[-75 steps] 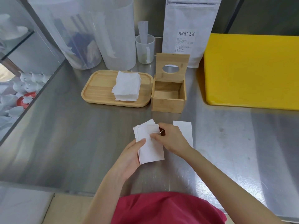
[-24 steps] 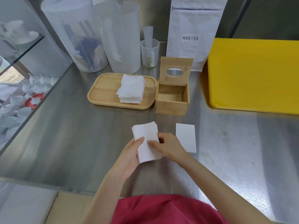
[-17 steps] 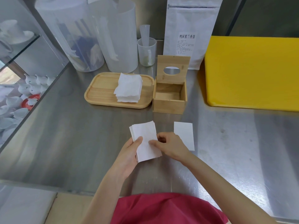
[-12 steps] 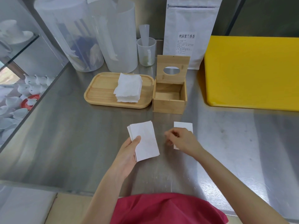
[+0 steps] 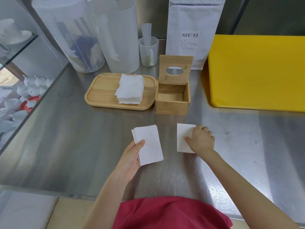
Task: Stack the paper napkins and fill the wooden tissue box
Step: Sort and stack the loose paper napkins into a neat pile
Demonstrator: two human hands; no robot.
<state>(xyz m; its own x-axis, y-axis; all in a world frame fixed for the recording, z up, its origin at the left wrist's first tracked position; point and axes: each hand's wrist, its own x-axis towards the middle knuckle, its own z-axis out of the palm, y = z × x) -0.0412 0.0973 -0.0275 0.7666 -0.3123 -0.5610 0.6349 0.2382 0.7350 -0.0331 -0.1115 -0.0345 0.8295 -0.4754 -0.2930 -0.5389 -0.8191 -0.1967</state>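
My left hand (image 5: pixel 131 158) holds a small stack of folded white napkins (image 5: pixel 149 144) just above the steel counter, thumb on top. My right hand (image 5: pixel 200 139) rests on a single folded napkin (image 5: pixel 182 138) lying flat on the counter to the right, fingers curled over its right edge. The wooden tissue box (image 5: pixel 172 98) stands behind with its lid tipped up and nothing visible inside. To the left of the box, a wooden tray (image 5: pixel 102 90) carries a pile of unfolded napkins (image 5: pixel 130 90).
A yellow board (image 5: pixel 257 71) lies at the back right. A white pouch (image 5: pixel 192 30), a small plastic cup (image 5: pixel 148 50) and two tall translucent containers (image 5: pixel 115 33) line the back. The counter's left edge drops to a shelf of white cups (image 5: pixel 16 100).
My right hand left the stack in my left hand and moved right onto the single napkin on the counter. The stack stayed in my left hand.
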